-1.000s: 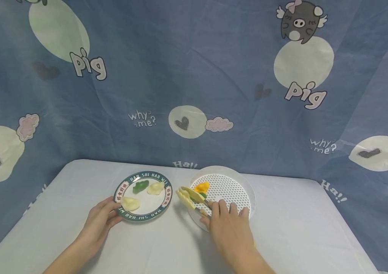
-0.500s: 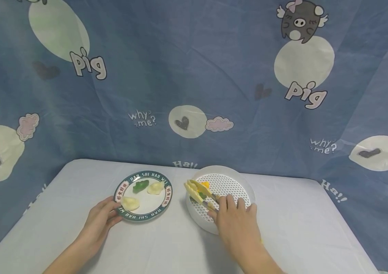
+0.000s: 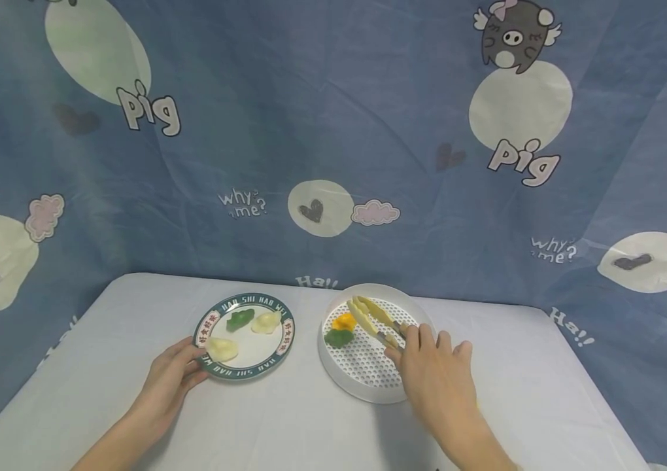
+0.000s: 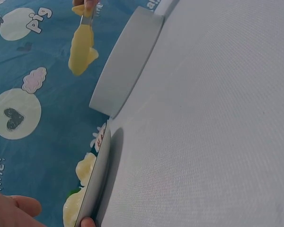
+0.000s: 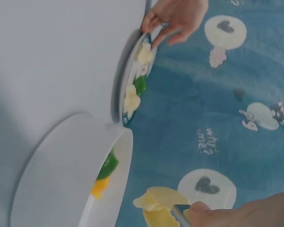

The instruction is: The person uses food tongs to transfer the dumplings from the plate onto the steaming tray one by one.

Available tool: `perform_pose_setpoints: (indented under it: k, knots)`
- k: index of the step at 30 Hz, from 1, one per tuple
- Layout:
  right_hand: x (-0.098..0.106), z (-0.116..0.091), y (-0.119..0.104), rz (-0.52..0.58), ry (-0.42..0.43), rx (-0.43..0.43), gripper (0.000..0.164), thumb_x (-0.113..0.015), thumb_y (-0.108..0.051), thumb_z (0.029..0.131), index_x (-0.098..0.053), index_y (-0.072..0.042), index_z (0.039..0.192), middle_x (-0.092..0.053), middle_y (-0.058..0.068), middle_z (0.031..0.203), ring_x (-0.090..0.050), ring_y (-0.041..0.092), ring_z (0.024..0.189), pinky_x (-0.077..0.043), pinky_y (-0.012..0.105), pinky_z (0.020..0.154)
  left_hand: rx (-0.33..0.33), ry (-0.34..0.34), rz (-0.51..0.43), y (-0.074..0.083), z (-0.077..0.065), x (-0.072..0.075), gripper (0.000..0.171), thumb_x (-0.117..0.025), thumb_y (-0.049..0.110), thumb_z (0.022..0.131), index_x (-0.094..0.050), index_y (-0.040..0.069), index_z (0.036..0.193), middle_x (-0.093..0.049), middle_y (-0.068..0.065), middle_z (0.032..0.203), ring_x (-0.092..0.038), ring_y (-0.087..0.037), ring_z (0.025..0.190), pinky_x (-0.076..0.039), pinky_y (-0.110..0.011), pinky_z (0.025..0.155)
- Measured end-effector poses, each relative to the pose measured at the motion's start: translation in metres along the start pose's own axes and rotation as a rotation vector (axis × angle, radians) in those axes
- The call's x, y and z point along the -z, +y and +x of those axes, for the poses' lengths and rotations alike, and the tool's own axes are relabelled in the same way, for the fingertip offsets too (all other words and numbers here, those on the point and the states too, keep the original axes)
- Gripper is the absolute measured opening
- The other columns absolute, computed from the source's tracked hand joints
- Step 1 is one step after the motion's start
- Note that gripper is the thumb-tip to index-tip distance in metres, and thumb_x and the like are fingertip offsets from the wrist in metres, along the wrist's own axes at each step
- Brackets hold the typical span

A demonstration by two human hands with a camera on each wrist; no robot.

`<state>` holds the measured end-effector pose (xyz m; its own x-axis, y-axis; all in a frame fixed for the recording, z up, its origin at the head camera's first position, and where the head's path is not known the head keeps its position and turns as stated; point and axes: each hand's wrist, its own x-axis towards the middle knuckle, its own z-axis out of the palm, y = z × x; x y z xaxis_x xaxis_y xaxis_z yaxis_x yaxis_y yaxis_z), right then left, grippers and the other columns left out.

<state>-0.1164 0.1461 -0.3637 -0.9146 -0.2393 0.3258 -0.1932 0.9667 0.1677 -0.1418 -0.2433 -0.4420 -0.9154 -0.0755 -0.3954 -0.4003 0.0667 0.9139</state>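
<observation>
My left hand (image 3: 165, 379) grips the near-left rim of a green-edged plate (image 3: 251, 373), thumb at the rim and fingers beneath. On that plate lie a green dumpling (image 3: 240, 320) and two pale yellow dumplings (image 3: 222, 349). My right hand (image 3: 436, 376) holds yellow-tipped tongs (image 3: 363, 318) above a round white steamer basket (image 3: 363, 392). In the head view, the tong tips stand apart. Inside the basket, at its left side, an orange-yellow dumpling (image 3: 344, 322) and a green dumpling (image 3: 339, 337) sit side by side. The right wrist view shows the tongs (image 5: 165, 196) beyond the basket wall.
A white cloth covers the table (image 3: 286, 432). Behind its far edge hangs a blue curtain (image 3: 286, 131) printed with pigs and words. Plate and basket stand a short way apart, and the basket's perforated floor shows at its middle and right.
My right hand has carried the tongs rightward and back from the basket's left edge, uncovering the green and orange-yellow dumplings. The basket has shifted slightly left. My left hand keeps its hold on the plate.
</observation>
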Motion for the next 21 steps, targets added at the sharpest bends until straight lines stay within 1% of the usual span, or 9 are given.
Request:
perform_pose_setpoints:
  k: [4, 8, 11, 17, 21]
  knots:
    - [-0.003, 0.000, 0.003, 0.015, -0.037, -0.018, 0.047, -0.066, -0.047, 0.104, -0.064, -0.001, 0.117, -0.049, 0.005, 0.082, -0.040, 0.022, 0.067, -0.029, 0.035, 0.061, 0.004, 0.004, -0.009, 0.000, 0.000, 0.001, 0.081, -0.042, 0.025, 0.113, 0.006, -0.010, 0.168, -0.019, -0.033, 0.169, -0.044, -0.031, 0.146, -0.058, -0.004, 0.094]
    - [-0.008, 0.000, 0.004, 0.018, -0.065, -0.019, 0.047, -0.067, -0.046, 0.103, -0.064, 0.000, 0.115, -0.048, 0.005, 0.081, -0.040, 0.022, 0.067, -0.031, 0.036, 0.062, 0.005, 0.006, -0.005, 0.000, 0.000, 0.000, 0.081, -0.042, 0.026, 0.113, 0.006, -0.010, 0.168, -0.019, -0.033, 0.169, -0.043, -0.033, 0.147, -0.058, -0.004, 0.093]
    - [-0.012, 0.000, 0.005, 0.017, -0.084, -0.018, 0.048, -0.067, -0.046, 0.103, -0.064, 0.000, 0.117, -0.048, 0.005, 0.082, -0.041, 0.022, 0.068, -0.032, 0.037, 0.062, 0.006, 0.008, -0.002, 0.000, 0.000, 0.000, 0.081, -0.041, 0.026, 0.113, 0.006, -0.010, 0.168, -0.018, -0.033, 0.170, -0.042, -0.034, 0.149, -0.058, -0.004, 0.093]
    - [-0.018, 0.000, 0.005, 0.011, -0.081, -0.026, 0.057, -0.067, -0.049, 0.103, -0.066, 0.004, 0.124, -0.051, 0.007, 0.083, -0.044, 0.024, 0.069, -0.034, 0.037, 0.062, 0.010, -0.001, 0.002, 0.001, -0.001, 0.000, 0.080, -0.040, 0.025, 0.113, 0.008, -0.010, 0.168, -0.016, -0.034, 0.171, -0.039, -0.037, 0.152, -0.058, -0.004, 0.094]
    - [-0.020, 0.001, 0.004, 0.013, -0.066, -0.030, 0.059, -0.067, -0.050, 0.103, -0.066, 0.005, 0.125, -0.052, 0.008, 0.084, -0.047, 0.025, 0.070, -0.035, 0.038, 0.062, 0.009, 0.000, 0.005, 0.001, -0.001, -0.001, 0.080, -0.039, 0.025, 0.114, 0.008, -0.009, 0.168, -0.015, -0.035, 0.171, -0.037, -0.039, 0.154, -0.057, -0.003, 0.094]
